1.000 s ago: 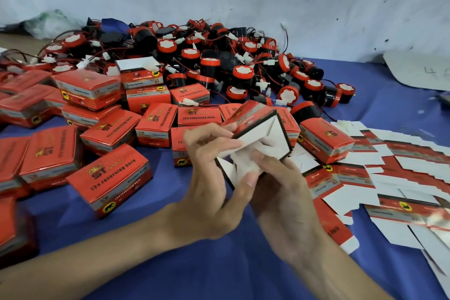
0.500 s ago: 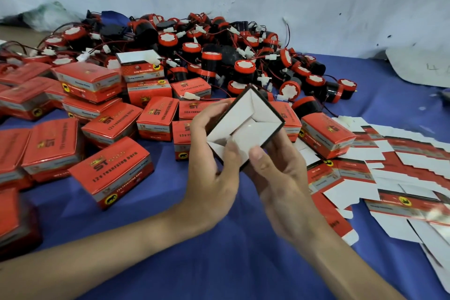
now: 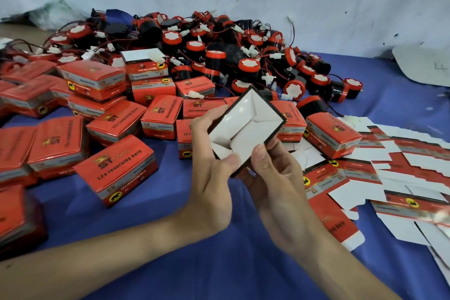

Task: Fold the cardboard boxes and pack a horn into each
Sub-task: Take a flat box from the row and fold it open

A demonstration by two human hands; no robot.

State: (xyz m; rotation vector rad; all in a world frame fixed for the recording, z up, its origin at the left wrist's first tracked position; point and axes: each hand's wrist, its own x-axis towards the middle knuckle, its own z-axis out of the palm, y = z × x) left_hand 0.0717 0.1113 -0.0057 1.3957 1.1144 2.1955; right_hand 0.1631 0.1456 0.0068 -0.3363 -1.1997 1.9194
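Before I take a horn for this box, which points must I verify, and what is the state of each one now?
1. Grip on the box: the left hand and the right hand both hold it. Ok.
2. End flaps folded in: the white flaps lie across the end that faces the camera. Ok.
3. Flaps fully locked: cannot tell.
4. Opposite end open for the horn: it is hidden behind the box. Cannot tell.
5. One hand free to pick: both hold the box. Not ok.
6. Horns available: the pile of horns lies beyond the box on the blue cloth. Ok.
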